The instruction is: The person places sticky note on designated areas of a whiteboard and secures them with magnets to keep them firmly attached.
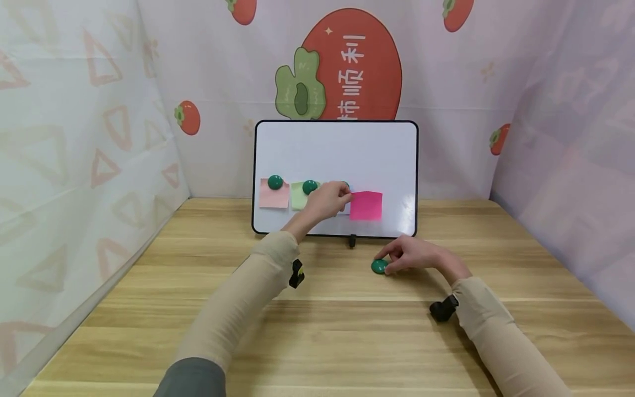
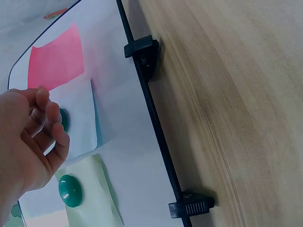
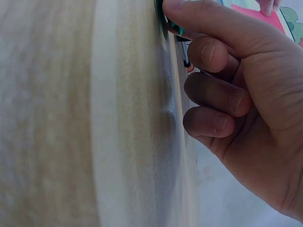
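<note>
My left hand [image 1: 324, 201] pinches a bright pink sticky note [image 1: 367, 207] by its upper left corner, in front of the whiteboard [image 1: 337, 151]. In the left wrist view the sticky note [image 2: 57, 61] overlaps the edge of a pale blue note [image 2: 83, 124], whose green magnet [image 2: 64, 120] is partly hidden behind my fingers. Down on the table, my right hand [image 1: 415, 253] holds a round green magnet [image 1: 379, 267] between thumb and index finger. Only part of that magnet [image 3: 162, 19] appears in the right wrist view; the other fingers are curled beside it.
Left on the board are a pale pink note [image 1: 274, 198] and a light green note [image 1: 298, 203], each under a green magnet. Black clip feet [image 2: 142, 49] support the board's lower edge on the wooden table [image 1: 337, 336]. Printed curtains [image 1: 446, 82] surround the table.
</note>
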The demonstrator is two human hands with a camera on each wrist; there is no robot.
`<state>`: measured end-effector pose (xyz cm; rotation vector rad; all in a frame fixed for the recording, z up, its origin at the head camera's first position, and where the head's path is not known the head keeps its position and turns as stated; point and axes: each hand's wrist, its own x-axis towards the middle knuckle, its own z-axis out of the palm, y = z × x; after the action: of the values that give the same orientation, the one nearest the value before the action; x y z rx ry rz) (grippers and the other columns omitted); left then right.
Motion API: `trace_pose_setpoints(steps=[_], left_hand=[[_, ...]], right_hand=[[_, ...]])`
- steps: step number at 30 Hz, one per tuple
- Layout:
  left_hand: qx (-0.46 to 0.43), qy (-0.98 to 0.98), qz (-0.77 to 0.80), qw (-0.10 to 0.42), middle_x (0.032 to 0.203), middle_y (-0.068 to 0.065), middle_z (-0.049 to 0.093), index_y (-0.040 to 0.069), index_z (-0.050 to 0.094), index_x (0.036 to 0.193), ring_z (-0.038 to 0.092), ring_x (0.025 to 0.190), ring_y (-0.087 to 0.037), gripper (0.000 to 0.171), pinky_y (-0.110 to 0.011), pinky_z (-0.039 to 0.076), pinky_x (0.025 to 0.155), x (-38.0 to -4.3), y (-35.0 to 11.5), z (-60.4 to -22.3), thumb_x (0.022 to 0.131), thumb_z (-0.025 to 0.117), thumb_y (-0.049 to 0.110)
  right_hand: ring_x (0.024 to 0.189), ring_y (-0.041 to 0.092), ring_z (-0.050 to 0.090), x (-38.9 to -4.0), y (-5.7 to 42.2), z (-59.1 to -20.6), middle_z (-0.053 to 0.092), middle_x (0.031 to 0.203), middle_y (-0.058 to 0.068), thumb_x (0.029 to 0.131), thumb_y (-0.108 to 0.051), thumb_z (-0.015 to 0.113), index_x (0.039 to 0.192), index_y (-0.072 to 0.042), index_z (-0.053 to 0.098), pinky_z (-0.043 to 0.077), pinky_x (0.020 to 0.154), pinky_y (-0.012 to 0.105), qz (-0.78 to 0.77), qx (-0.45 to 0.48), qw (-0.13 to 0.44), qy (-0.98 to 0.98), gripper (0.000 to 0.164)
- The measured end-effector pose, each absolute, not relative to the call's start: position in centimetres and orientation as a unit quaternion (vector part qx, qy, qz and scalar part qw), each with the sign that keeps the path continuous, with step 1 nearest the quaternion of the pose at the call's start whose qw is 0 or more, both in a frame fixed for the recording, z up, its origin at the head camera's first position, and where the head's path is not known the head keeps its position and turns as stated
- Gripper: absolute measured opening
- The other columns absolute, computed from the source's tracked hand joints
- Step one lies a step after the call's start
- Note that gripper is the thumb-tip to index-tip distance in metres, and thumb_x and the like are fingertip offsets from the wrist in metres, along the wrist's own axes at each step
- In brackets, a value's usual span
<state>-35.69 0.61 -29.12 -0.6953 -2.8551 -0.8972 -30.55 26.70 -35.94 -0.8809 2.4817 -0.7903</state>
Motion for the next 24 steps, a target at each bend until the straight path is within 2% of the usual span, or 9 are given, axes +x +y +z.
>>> trace_pose_setpoints(steps=[7,14,24], left_hand=[[-0.209,-0.933,-0.293,0.029,0.084,-0.005,0.072,0.014,0.068,0.118,0.062,0.061,-0.013,0.028,-0.024,0.044,0.052,-36.8,2.1,-28.7,0.102,0.054,0.031],[-0.196,-0.937,-0.286,0.036,0.071,-0.002,0.068,0.014,0.07,0.12,0.06,0.055,-0.014,0.029,-0.023,0.04,0.049,-37.8,3.0,-28.9,0.101,0.056,0.031],[-0.184,-0.939,-0.283,0.06,0.068,0.001,0.068,0.014,0.072,0.117,0.06,0.054,-0.012,0.027,-0.023,0.043,0.049,-38.7,3.3,-29.4,0.101,0.056,0.03]], right_hand=[[0.058,0.007,0.045,-30.7,27.1,-36.2,0.052,0.069,-0.004,0.087,-0.025,0.077,0.118,-0.015,0.072,0.038,0.055,0.021,-0.287,-0.31,0.195,0.886,0.034],[0.059,0.008,0.045,-30.9,26.9,-36.3,0.053,0.07,-0.004,0.087,-0.026,0.076,0.119,-0.016,0.072,0.038,0.056,0.021,-0.287,-0.302,0.2,0.887,0.034],[0.058,0.009,0.046,-30.7,26.2,-36.0,0.053,0.069,-0.004,0.087,-0.024,0.076,0.117,-0.016,0.072,0.038,0.055,0.022,-0.287,-0.305,0.207,0.884,0.031]])
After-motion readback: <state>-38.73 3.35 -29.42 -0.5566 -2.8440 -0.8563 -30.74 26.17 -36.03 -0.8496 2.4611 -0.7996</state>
